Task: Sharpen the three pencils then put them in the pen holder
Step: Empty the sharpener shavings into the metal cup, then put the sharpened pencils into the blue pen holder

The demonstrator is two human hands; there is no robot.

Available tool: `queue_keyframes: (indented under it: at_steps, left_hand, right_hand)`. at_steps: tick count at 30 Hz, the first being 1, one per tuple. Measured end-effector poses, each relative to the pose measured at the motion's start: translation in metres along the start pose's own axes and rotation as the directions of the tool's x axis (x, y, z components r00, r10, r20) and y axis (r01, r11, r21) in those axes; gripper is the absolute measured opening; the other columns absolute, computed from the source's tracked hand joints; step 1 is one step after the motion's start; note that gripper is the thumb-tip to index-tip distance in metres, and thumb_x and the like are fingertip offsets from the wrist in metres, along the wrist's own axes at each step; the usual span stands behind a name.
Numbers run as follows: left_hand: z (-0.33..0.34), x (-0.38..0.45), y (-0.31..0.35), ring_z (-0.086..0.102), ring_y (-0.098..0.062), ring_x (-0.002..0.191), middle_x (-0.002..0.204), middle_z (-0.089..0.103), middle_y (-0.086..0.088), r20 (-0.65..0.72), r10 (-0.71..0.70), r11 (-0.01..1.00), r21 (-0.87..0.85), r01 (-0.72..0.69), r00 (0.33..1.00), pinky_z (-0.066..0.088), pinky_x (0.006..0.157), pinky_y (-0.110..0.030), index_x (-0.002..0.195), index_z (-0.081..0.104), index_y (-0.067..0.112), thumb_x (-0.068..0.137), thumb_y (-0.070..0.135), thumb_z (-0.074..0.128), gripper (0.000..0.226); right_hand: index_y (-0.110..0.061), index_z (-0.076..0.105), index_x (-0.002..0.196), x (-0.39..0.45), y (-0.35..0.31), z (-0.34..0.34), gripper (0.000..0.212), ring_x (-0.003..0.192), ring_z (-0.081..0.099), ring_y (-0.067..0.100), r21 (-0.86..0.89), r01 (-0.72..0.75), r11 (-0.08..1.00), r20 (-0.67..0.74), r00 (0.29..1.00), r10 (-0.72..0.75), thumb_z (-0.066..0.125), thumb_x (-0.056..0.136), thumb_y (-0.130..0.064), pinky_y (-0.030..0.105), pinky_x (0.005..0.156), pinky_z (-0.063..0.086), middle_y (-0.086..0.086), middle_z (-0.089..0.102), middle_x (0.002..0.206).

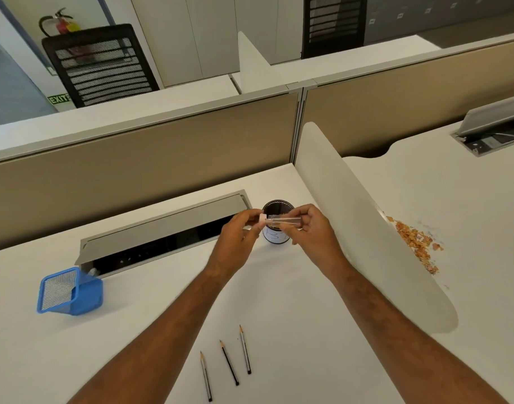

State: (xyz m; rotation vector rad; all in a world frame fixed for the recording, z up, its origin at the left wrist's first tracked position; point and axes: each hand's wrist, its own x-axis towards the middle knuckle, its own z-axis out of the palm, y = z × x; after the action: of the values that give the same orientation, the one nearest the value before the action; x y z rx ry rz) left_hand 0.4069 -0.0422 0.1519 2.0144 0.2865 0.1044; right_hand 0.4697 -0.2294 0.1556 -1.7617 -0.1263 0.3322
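**Pencils — three, sharpened, awaiting transfer**

Pencils [229, 363]: lay side by side on white desk [150, 330], near edge, tips pointed away, all three apparently sharpened. Untouched by either hand.

Sharpener [282, 221]: clear tube with pale cap, held over dark round cup [277, 225]. Left hand [239, 243] pinched cap end; right hand [311, 234] gripped tube body, fingers closed around it. Whether cap was going on or coming off — could not tell.

Pen holder [70, 291]: blue mesh, stood at left, well apart from pencils, no pencils seen inside.

Shavings [414, 243]: scattered beyond divider [366, 228], right.

Step judged: sharpening finished, sharpener being emptied or closed. Next called for setting sharpener down, gathering pencils, carrying them left to holder.
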Motion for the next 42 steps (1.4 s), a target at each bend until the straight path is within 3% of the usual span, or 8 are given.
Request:
queue_keyframes:
  at_steps: [3,6,13,23,30,35,38,42]
  left_hand:
    - [-0.003,-0.019,-0.004,0.073,-0.012,0.109,0.131,0.07,0.005,0.023,-0.001,1.0,0.004,0.001,1.0,0.061,0.083,-0.012,0.142,0.066,0.022,0.11,0.03,0.062,0.033]
    - [-0.011,-0.039,-0.006,0.073,-0.008,0.107,0.129,0.07,0.009,0.023,-0.022,0.999,-0.034,0.023,0.999,0.057,0.079,-0.005,0.143,0.065,0.024,0.11,0.027,0.062,0.033]
    - [-0.035,-0.09,-0.009,0.073,0.005,0.105,0.12,0.074,0.022,0.005,-0.044,0.993,-0.11,0.045,0.999,0.057,0.084,-0.006,0.136,0.07,0.034,0.106,0.027,0.069,0.031]
    - [-0.058,-0.164,-0.03,0.076,-0.002,0.105,0.11,0.08,0.016,0.022,-0.043,0.992,-0.116,0.046,0.999,0.058,0.088,-0.011,0.135,0.076,0.025,0.102,0.021,0.074,0.034]
    - [-0.052,-0.212,-0.056,0.079,-0.012,0.098,0.11,0.082,0.014,0.033,-0.133,0.98,-0.143,0.136,0.991,0.061,0.09,-0.02,0.126,0.083,0.025,0.103,0.021,0.075,0.025]
    - [-0.036,-0.234,-0.065,0.078,-0.001,0.102,0.109,0.085,0.015,0.076,-0.187,0.979,-0.069,0.193,0.979,0.061,0.095,-0.021,0.115,0.087,0.027,0.103,0.028,0.076,0.016]
    - [-0.029,-0.247,-0.072,0.074,0.002,0.096,0.109,0.083,0.013,0.02,-0.274,0.959,-0.066,0.275,0.961,0.059,0.085,-0.017,0.114,0.084,0.028,0.099,0.031,0.08,0.016]
    - [-0.028,-0.263,-0.088,0.068,-0.007,0.071,0.098,0.076,0.002,-0.14,-0.403,0.915,-0.035,0.403,0.904,0.055,0.061,-0.014,0.105,0.075,0.019,0.101,0.016,0.075,0.005]
  right_hand:
    - [-0.019,0.062,0.108,-0.018,-0.002,0.009,0.029,0.102,0.077,0.015,0.015,-0.01,1.0,0.039,0.999,0.009,0.083,0.089,-0.012,0.022,0.066,0.059,0.0,0.079,0.115]
    - [-0.019,0.066,0.113,-0.037,-0.005,0.016,0.029,0.101,0.077,0.012,0.021,-0.026,0.999,0.067,0.997,0.025,0.081,0.091,-0.01,0.024,0.066,0.062,-0.003,0.079,0.115]
    - [-0.02,0.072,0.118,-0.081,-0.009,0.032,0.027,0.078,0.077,0.02,-0.018,-0.05,0.999,0.155,0.987,0.052,0.079,0.093,-0.013,0.024,0.065,0.062,-0.003,0.081,0.107]
    - [-0.02,0.074,0.112,-0.146,0.005,0.056,0.021,0.056,0.061,0.012,-0.04,-0.055,0.998,0.26,0.963,0.063,0.078,0.094,-0.013,0.029,0.062,0.057,0.0,0.083,0.094]
    - [-0.019,0.068,0.108,-0.199,0.038,0.073,0.014,0.088,0.08,0.019,-0.057,-0.102,0.993,0.306,0.945,0.114,0.073,0.098,-0.027,0.036,0.06,0.057,0.0,0.084,0.097]
    - [-0.036,0.061,0.101,-0.229,0.076,0.078,0.025,0.094,0.077,0.01,-0.268,-0.05,0.962,0.315,0.939,0.136,0.066,0.092,-0.058,0.037,0.08,0.063,-0.012,0.082,0.097]
    - [-0.035,0.066,0.099,-0.235,0.088,0.071,0.015,0.094,0.069,0.003,-0.354,0.051,0.934,0.247,0.968,0.041,0.069,0.095,-0.049,0.018,0.077,0.054,-0.015,0.073,0.103]
    - [-0.036,0.065,0.101,-0.23,0.109,0.054,0.009,0.085,0.061,0.003,-0.443,0.069,0.894,0.138,0.99,-0.008,0.072,0.096,-0.038,0.02,0.072,0.052,-0.012,0.062,0.095]
